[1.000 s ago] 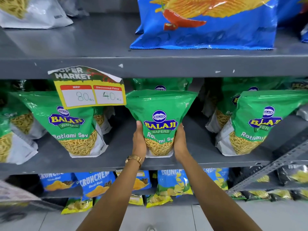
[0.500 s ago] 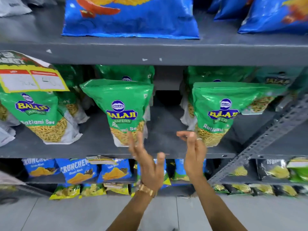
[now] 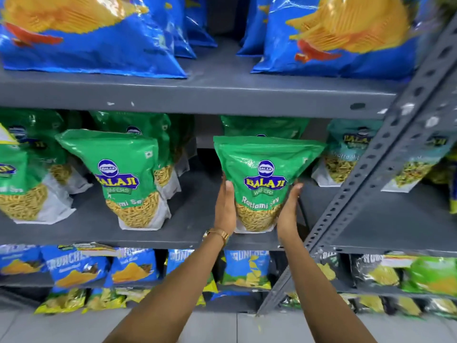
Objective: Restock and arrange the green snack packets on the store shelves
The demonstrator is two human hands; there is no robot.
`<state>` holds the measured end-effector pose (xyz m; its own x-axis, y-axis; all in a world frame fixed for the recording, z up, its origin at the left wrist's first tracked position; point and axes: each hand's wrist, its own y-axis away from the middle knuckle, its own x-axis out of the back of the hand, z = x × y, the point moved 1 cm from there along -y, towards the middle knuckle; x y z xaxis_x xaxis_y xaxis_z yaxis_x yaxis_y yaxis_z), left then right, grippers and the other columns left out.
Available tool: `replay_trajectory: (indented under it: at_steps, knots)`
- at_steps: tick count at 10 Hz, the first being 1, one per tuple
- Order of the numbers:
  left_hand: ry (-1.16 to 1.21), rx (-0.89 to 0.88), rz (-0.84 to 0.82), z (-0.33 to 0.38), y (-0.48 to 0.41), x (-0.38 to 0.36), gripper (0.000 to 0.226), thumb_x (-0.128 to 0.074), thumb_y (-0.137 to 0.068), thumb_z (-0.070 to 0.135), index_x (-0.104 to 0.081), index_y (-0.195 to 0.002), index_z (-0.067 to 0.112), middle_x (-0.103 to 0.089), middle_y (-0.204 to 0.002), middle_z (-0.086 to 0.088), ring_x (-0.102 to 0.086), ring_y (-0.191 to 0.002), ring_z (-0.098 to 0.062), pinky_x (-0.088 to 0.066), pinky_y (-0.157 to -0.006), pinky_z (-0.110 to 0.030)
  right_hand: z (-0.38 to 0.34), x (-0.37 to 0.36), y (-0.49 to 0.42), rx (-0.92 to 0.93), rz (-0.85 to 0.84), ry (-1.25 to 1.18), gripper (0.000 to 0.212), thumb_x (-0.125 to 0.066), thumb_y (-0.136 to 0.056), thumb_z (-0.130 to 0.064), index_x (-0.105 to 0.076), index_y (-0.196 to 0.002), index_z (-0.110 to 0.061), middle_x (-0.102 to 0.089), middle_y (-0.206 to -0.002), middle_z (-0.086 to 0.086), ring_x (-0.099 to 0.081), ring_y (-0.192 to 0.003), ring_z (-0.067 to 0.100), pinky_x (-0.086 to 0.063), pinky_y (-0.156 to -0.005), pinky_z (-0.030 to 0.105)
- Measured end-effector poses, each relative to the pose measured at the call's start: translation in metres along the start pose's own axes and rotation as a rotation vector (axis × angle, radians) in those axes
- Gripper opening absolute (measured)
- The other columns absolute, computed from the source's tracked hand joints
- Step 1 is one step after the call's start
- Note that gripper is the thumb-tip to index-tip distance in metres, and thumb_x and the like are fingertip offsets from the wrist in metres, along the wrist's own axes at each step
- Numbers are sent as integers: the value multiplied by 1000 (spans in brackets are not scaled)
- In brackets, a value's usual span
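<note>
A green Balaji Ratlami Sev packet [image 3: 264, 174] stands upright on the grey middle shelf [image 3: 197, 219], near the front edge. My left hand [image 3: 225, 206] presses flat against its left side and my right hand [image 3: 288, 209] cups its right side, so both hands grip it. Another green packet [image 3: 123, 174] stands to its left, apart from it, with more green packets [image 3: 29, 169] further left and behind. One green packet [image 3: 264, 125] stands directly behind the held one, mostly hidden.
Large blue chip bags [image 3: 86, 35] fill the top shelf. A slanted grey perforated upright [image 3: 371, 169] crosses just right of my right hand. Teal-green packets [image 3: 346, 154] stand behind it. Small blue and yellow packets [image 3: 76, 268] line the lower shelf.
My hands let go of the middle packet, moved right and now grip the neighbouring green packet. The view has shifted right and closer to the shelf.
</note>
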<state>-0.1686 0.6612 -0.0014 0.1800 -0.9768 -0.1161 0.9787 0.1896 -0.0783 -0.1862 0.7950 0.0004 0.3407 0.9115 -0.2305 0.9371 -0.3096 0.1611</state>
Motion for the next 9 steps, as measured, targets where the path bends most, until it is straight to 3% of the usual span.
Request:
replay_trajectory:
  at_steps: [1,2,3,4,5,7,8,9]
  knots:
    - [99,90,-36,-2,-3,-3,76,-37,-80,79,-50,-136,28,-56,-141,0,-53,-133,-19,-40,-113,-41,8,-5,-13,-172,-114,8,72,-20,-91,-69,-38,-147,-27,-51,-146,3,-54,-118,18,-49,-84,26]
    - [118,126,-12,-2,-5,2,78,-39,-70,78,-54,-131,32,-62,-134,4,-60,-121,-7,-46,-105,-35,11,-11,-8,-160,-129,31,103,-33,-58,-91,-46,-140,-30,-55,-144,4,-57,-123,22,-48,-100,37]
    - [86,158,-14,-1,-2,3,86,-35,-69,81,-50,-137,31,-60,-138,4,-58,-125,-11,-44,-110,-40,16,-9,-7,-153,-162,26,127,-37,-35,-102,-47,-140,-32,-59,-135,-1,-59,-119,20,-48,-96,34]
    - [72,178,7,-3,2,-2,93,-32,-73,85,-43,-144,26,-53,-146,-2,-52,-134,-20,-37,-116,-49,14,-6,-7,-162,-194,15,126,-36,-29,-105,-52,-132,-33,-61,-134,2,-61,-119,21,-49,-101,38]
    - [46,179,16,-4,1,-7,90,-31,-75,85,-42,-145,30,-52,-148,1,-50,-136,-19,-36,-117,-49,14,-4,-7,-166,-176,10,134,-35,-30,-105,-50,-138,-28,-59,-140,6,-57,-126,25,-44,-110,48]
    - [19,186,-34,3,1,-4,95,-30,-71,89,-46,-142,29,-56,-144,1,-54,-131,-15,-39,-114,-40,5,-2,4,-140,-192,73,92,-30,-36,-104,-58,-104,-49,-64,-130,0,-62,-114,21,-48,-104,42]
    - [-22,173,-52,11,5,5,84,-31,-76,77,-51,-139,26,-61,-138,1,-59,-125,-12,-47,-101,-27,-5,-2,16,-124,-196,149,80,-27,-52,-97,-57,-109,-49,-63,-132,0,-59,-123,24,-45,-108,43]
    - [45,123,-63,16,18,15,67,-32,-83,70,-53,-134,34,-62,-131,19,-58,-118,8,-46,-92,-10,-2,3,27,-1,-64,253,79,-18,-83,-79,-48,-140,-33,-52,-146,7,-46,-137,29,-35,-116,49]
